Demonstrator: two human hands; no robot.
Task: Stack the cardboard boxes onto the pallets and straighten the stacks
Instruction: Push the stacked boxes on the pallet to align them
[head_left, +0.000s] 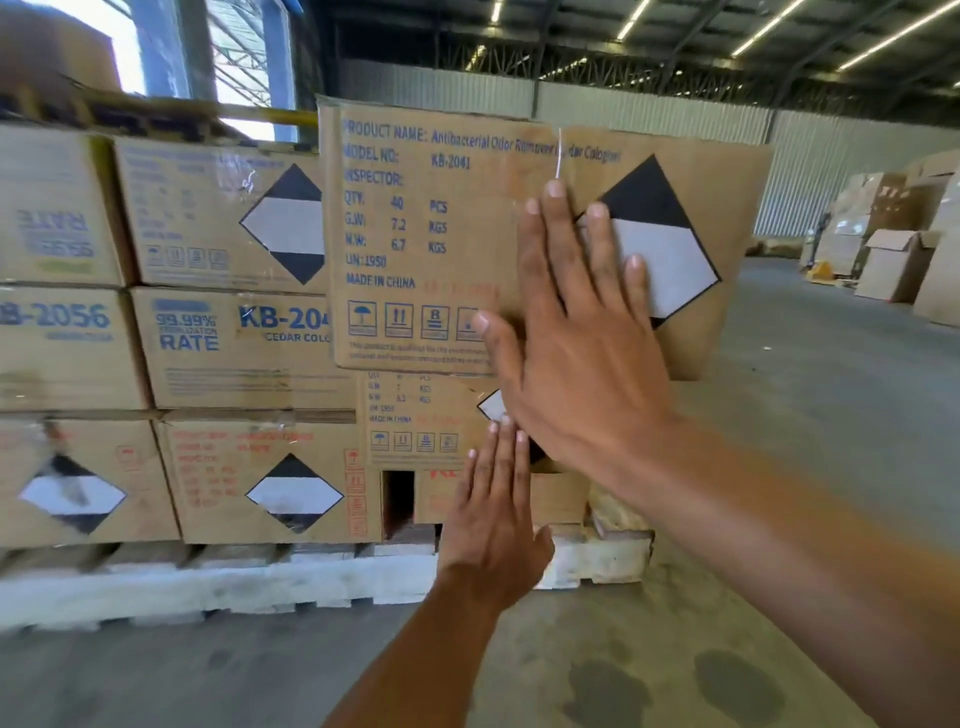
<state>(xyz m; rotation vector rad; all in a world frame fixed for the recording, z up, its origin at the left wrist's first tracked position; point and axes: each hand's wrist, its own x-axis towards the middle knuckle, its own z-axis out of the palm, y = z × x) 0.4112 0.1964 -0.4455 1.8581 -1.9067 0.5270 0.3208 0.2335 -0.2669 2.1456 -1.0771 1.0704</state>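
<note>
A brown cardboard box with blue print and a black-and-white diamond label sits at the right end of the stack, jutting forward of the boxes beside it. My right hand lies flat against its front face with straight, spread fingers. Below it is a second box with the same print. My left hand is held flat in front of that lower box, fingers straight, fingertips at its lower right face. A whitish wooden pallet carries the whole stack.
Three tiers of similar boxes fill the pallet to the left, with another pallet edge on top. Grey concrete floor stretches to the right. More cardboard stacks stand far right by the corrugated wall.
</note>
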